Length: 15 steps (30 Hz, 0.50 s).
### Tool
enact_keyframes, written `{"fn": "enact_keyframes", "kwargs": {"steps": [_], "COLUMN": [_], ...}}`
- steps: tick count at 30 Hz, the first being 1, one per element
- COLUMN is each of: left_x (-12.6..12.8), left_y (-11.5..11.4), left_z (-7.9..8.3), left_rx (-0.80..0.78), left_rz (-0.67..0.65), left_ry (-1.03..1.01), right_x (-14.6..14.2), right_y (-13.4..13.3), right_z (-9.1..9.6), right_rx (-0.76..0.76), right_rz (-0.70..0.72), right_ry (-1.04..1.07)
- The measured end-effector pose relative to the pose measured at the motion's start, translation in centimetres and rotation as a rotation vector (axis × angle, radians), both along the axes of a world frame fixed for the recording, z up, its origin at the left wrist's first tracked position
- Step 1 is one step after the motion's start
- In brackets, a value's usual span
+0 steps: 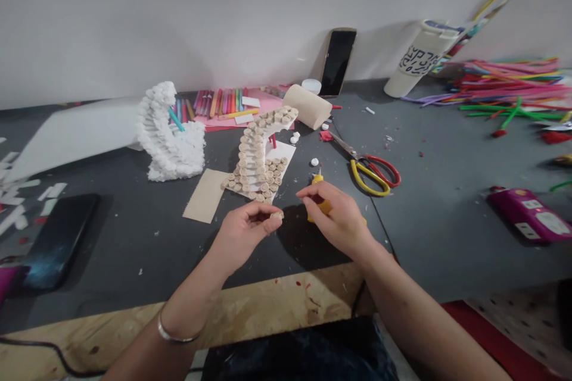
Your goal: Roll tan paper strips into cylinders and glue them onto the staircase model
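Dark mottled clothing (304,350) lies nearest. Left hand (243,235) narrowly pinches a small beige rolled-paper coil (277,215) near the coil-studded white curved model (255,158); coil handling appears under way, calling next for a steady pinch. Right hand (337,219): narrow grip, contents indeterminable, partly hiding a yellow glue gun (317,178). White cylindrical tumbler (417,62): black marks, illegible.

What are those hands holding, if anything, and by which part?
The left hand pinches a small beige roll by the side toward the palm, between thumb and fingertip. Whether the right hand holds anything cannot be told.
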<state>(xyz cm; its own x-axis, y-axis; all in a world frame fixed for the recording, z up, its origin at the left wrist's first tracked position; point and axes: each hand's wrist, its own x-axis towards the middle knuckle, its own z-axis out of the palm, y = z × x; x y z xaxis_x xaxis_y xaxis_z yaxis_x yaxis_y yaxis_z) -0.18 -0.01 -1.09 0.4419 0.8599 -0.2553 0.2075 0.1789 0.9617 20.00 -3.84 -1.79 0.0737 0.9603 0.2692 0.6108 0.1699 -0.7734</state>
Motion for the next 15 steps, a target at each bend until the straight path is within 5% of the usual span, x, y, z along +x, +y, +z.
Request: {"fn": "enact_keyframes", "kwargs": {"steps": [7, 15], "left_x": [-1.1, -3.7], "left_y": [-0.9, -1.9], "left_z": [3.1, 4.7], "left_rx": [0.35, 0.431], "left_rz": [-0.416, -0.748], "left_ry": [0.503, 0.902], "right_x": [0.4, 0.4], "right_y": [0.1, -0.2], "right_z": [0.1, 0.1], "right_rx": [-0.036, 0.04], "right_rz": [-0.058, -0.038], "right_ry": [-0.027, -0.089]}}
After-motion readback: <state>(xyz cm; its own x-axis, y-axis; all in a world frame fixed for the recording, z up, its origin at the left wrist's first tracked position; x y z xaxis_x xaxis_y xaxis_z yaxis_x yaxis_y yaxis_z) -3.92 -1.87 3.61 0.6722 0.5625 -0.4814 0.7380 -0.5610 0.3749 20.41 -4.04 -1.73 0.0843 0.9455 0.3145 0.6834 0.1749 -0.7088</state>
